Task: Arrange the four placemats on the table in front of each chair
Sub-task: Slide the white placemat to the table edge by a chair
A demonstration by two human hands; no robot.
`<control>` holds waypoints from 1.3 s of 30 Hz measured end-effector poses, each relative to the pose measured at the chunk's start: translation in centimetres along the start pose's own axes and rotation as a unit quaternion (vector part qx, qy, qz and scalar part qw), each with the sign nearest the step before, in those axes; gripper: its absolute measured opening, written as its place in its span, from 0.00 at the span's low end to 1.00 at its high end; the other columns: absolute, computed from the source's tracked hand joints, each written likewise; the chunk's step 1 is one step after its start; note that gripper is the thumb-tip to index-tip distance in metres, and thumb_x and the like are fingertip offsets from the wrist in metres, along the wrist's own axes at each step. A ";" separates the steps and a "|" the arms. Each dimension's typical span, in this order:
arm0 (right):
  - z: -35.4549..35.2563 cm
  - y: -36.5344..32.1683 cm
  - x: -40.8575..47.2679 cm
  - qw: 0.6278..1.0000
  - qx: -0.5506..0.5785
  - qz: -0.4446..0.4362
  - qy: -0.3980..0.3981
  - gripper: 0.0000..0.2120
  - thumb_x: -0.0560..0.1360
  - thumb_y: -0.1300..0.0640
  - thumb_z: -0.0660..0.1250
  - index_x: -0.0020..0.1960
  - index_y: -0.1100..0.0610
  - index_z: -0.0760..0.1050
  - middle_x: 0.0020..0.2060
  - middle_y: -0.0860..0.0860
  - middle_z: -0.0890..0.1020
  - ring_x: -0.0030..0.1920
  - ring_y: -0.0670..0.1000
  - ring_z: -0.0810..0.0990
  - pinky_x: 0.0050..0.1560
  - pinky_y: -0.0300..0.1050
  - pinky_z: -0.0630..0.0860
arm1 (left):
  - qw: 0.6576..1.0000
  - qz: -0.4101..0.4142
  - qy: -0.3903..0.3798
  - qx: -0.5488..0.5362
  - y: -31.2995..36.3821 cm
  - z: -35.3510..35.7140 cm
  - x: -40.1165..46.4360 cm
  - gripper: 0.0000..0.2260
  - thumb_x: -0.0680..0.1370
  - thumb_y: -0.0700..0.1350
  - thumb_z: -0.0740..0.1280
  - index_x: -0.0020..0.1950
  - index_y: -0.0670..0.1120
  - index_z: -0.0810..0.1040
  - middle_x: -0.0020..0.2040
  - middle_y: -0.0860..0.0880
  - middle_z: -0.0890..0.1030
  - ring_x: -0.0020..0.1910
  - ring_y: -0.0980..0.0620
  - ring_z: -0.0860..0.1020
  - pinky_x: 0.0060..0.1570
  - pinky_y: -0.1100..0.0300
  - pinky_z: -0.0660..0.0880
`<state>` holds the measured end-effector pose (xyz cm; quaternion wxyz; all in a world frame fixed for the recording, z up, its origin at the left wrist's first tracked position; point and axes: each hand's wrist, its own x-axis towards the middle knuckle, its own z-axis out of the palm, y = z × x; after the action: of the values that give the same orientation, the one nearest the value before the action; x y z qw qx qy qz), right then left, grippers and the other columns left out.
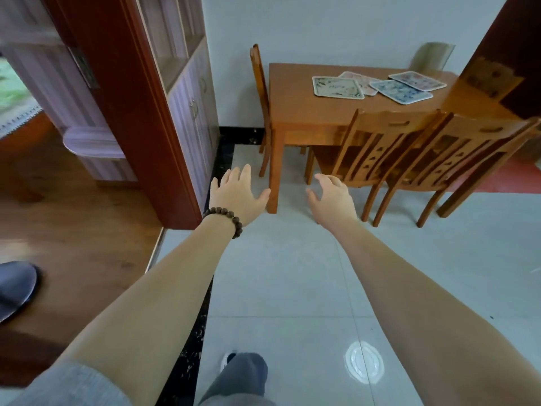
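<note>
Grey trouser leg (240, 376) and a shoe tip sit lowest in view, on the pale floor tiles (292, 288). Both bare forearms reach forward over the tiles: the left hand (237, 194), with a bead bracelet (225, 219) at its wrist, has its fingers spread and straight, holding nothing; the right hand (332, 196) has its fingers loosely bent and is empty too. Beyond them two wooden chairs (409, 159) stand tucked along the near side of the table (295, 112), and a third chair (259, 92) stands at its left end. The four placemats (377, 85) lie in a loose overlapping cluster near the middle of the table, far from either hand. To do this step well, I judge the person should walk right up to the table first, then lift the mats singly from the top of the overlap so none drags another. The table's right end is hidden by a dark wooden panel (503, 68), and a fourth chair cannot be made out.
</note>
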<state>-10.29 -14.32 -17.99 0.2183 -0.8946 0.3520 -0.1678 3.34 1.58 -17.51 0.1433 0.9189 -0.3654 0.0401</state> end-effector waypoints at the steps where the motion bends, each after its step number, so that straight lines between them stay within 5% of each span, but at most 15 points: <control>1: 0.5 -0.2 1.0 1.000 0.000 -0.003 -0.001 0.23 0.79 0.47 0.58 0.72 0.52 0.64 0.70 0.53 0.68 0.69 0.56 0.65 0.65 0.57 0.70 | 1.000 -0.005 -0.003 0.002 -0.5 0.3 0.9 0.35 0.77 0.64 0.54 0.77 0.46 0.54 0.76 0.44 0.61 0.75 0.45 0.57 0.72 0.42 0.54; 21: 12.9 -10.4 38.0 1.000 0.017 -0.001 0.019 0.22 0.79 0.49 0.59 0.70 0.55 0.67 0.68 0.54 0.70 0.68 0.57 0.66 0.64 0.57 0.70 | 1.000 0.000 -0.027 -0.010 -14.7 4.6 38.2 0.35 0.77 0.64 0.54 0.77 0.46 0.53 0.76 0.44 0.61 0.75 0.44 0.56 0.73 0.43 0.53; 39: 20.6 -8.6 69.6 0.997 0.022 0.057 0.045 0.22 0.78 0.49 0.58 0.70 0.54 0.67 0.69 0.54 0.70 0.69 0.56 0.66 0.66 0.56 0.68 | 0.997 0.070 -0.038 0.011 -16.4 11.0 71.9 0.34 0.77 0.63 0.55 0.77 0.47 0.53 0.76 0.45 0.60 0.75 0.45 0.57 0.72 0.41 0.53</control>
<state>52.24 -51.95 -20.89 0.2310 -0.8598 0.4077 -0.2027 66.69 -37.76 -18.99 0.1162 0.8934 -0.4336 0.0191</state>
